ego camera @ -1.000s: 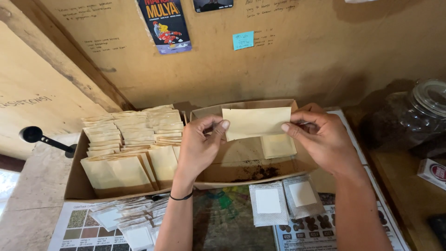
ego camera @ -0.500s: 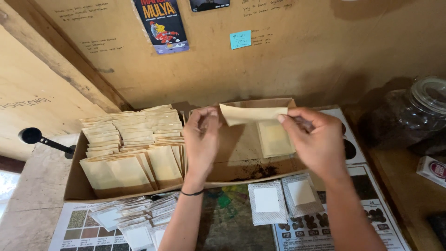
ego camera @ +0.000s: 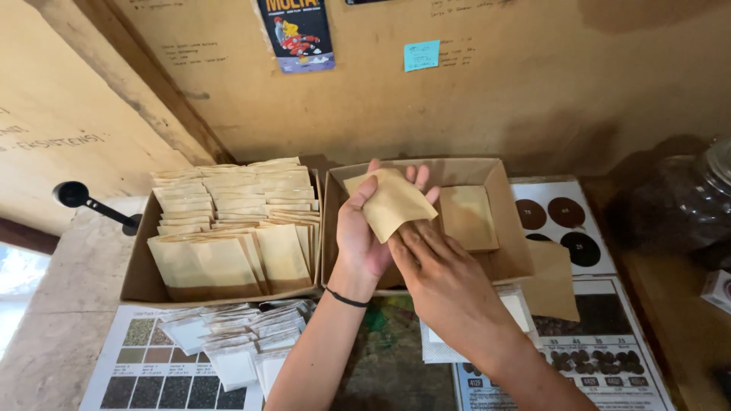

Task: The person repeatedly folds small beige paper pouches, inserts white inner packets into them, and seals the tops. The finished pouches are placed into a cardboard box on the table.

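My left hand (ego camera: 364,237) holds a brown paper pouch (ego camera: 392,199) tilted above the right cardboard box (ego camera: 509,262), thumb on its front and fingers behind. My right hand (ego camera: 444,278) is flat with its fingers straight. Its fingertips touch the pouch's lower edge, and I cannot tell whether they go inside it. A short stack of the same pouches (ego camera: 466,217) lies in that box. The left cardboard box (ego camera: 141,278) is packed with rows of brown pouches (ego camera: 232,228).
White sachets lie in a heap (ego camera: 232,346) in front of the left box, and a few more (ego camera: 518,308) sit under my right forearm, all on printed sheets. A black scoop (ego camera: 76,195) is at the left, a glass jar (ego camera: 685,202) at the right, and a wooden wall behind.
The pouch was held stretched between both hands. Now it is lower and tilted in the left hand alone, while the right hand has let go and lies flat beneath it.
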